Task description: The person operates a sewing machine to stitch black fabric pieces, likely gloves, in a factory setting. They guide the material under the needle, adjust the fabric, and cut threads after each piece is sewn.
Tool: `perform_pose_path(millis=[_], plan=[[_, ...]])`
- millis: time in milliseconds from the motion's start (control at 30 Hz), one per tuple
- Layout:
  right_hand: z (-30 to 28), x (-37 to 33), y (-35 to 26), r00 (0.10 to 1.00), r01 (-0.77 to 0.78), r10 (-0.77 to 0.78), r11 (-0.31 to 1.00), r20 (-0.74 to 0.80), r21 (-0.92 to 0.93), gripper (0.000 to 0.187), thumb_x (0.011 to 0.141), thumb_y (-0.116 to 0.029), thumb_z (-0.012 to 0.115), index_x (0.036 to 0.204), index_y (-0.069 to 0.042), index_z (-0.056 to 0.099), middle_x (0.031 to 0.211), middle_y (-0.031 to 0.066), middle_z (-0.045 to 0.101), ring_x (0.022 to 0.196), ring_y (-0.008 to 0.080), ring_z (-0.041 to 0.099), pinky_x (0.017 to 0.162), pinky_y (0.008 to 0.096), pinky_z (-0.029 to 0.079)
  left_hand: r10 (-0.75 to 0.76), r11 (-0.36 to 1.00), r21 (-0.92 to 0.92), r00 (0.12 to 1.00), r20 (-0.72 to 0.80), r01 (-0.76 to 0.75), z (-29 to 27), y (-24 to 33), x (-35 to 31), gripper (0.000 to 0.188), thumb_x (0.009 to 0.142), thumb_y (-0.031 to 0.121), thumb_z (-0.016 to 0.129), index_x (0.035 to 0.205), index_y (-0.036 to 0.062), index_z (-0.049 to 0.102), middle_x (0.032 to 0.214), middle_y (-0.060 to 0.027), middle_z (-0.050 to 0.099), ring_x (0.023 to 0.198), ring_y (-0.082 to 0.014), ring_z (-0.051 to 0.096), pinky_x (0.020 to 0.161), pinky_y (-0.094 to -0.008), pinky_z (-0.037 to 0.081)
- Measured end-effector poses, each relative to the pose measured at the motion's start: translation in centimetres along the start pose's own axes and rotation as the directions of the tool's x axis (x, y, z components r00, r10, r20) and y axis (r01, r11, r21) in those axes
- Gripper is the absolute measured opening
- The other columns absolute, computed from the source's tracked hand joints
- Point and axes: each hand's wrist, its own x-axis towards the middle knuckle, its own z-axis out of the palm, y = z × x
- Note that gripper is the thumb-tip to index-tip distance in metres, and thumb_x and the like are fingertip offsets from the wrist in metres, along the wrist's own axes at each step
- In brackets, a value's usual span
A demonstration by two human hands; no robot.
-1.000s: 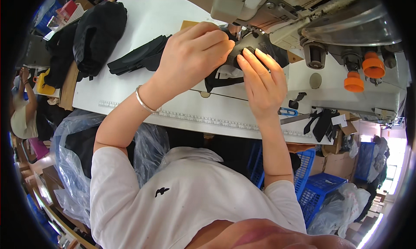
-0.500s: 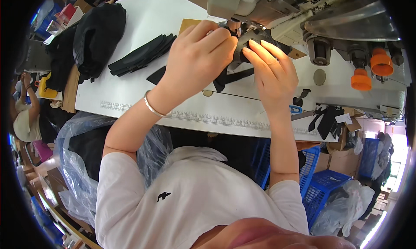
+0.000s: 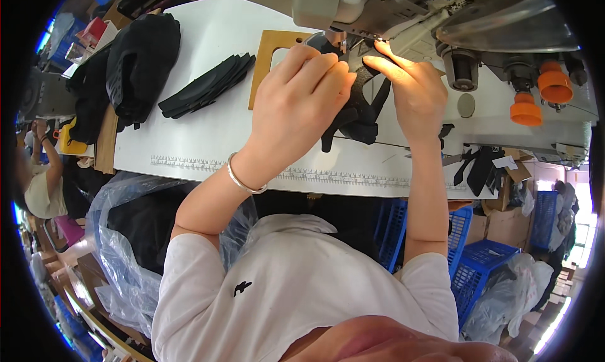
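Under the head of a sewing machine [image 3: 394,12], a black fabric piece [image 3: 360,131] hangs in folded strips over the front of the work area. My left hand [image 3: 301,97] is curled closed on its left part, just left of the needle area; the fingertips are partly hidden. On the right, my right hand [image 3: 419,94] grips the fabric's upper edge between thumb and forefinger, close to the presser foot under the lamp light. The exact stitching spot is hidden by the fingers and the machine.
A fanned stack of black fabric pieces [image 3: 207,86] lies left on the white table [image 3: 208,34], beside a tan template [image 3: 259,78]. Black fabric bundles [image 3: 142,65] sit farther left. Orange knobs [image 3: 525,110] project at right. Blue crates [image 3: 482,261] stand below; another person [image 3: 47,179] works at far left.
Both hands have shifted slightly, the right one rightward, its fingers changing from outstretched to gripping. The black fabric's strips now hang further out between the hands, and more of the tan template shows.
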Motion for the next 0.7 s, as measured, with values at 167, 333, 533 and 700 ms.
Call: perform_pose_path(millis=[167,333,533,700], plan=[[-0.5,-0.4,-0.4,0.995,-0.064,0.069,0.996,0.068,-0.069,0.042,0.084,-0.006,0.071,0.123,-0.022,0.077,0.088,0.0042,0.062,0.090,0.0250,0.061,0.078,0.0373,0.052,0.018,0.989,-0.147,0.991,0.132,0.001,-1.4,-1.7,-0.2,0.025,0.075,0.004,0.076,0.100,0.0024,0.073,0.107,-0.0045,0.070,0.098,-0.0241,0.065,0.080,-0.0339,0.055],[-1.9,-3.6,-5.3,0.926,-0.378,0.338,0.810,0.171,0.449,0.052,0.093,-0.025,0.074,0.143,-0.013,0.062,0.107,0.0109,0.063,0.107,0.0278,0.057,0.095,0.0395,0.046,0.194,0.981,-0.065,0.921,0.338,-0.183,-3.6,-3.8,0.0,0.034,0.077,0.005,0.073,0.111,0.0076,0.077,0.116,-0.0024,0.072,0.111,-0.0231,0.065,0.103,-0.0403,0.048],[0.1,-5.6,-7.3,0.738,-0.594,0.535,0.224,0.413,0.772,0.059,0.099,-0.017,0.070,0.153,-0.006,0.050,0.112,0.0065,0.063,0.095,0.0114,0.059,0.088,0.0262,0.048,0.286,0.929,-0.267,0.955,0.074,-0.258,-1.2,-4.6,-1.7,0.030,0.076,0.008,0.075,0.106,0.0066,0.079,0.116,-0.0049,0.074,0.117,-0.0255,0.068,0.103,-0.0444,0.055],[0.0,-5.2,-8.4,0.704,-0.553,0.571,0.067,0.423,0.830,0.058,0.098,-0.007,0.068,0.153,-0.002,0.049,0.106,0.0008,0.061,0.090,0.0050,0.056,0.081,0.0195,0.046,0.374,0.897,-0.262,0.927,0.017,-0.357,-0.4,-5.2,-2.4,0.031,0.075,0.011,0.074,0.106,0.0077,0.079,0.113,-0.0050,0.074,0.110,-0.0285,0.070,0.094,-0.0424,0.064]])
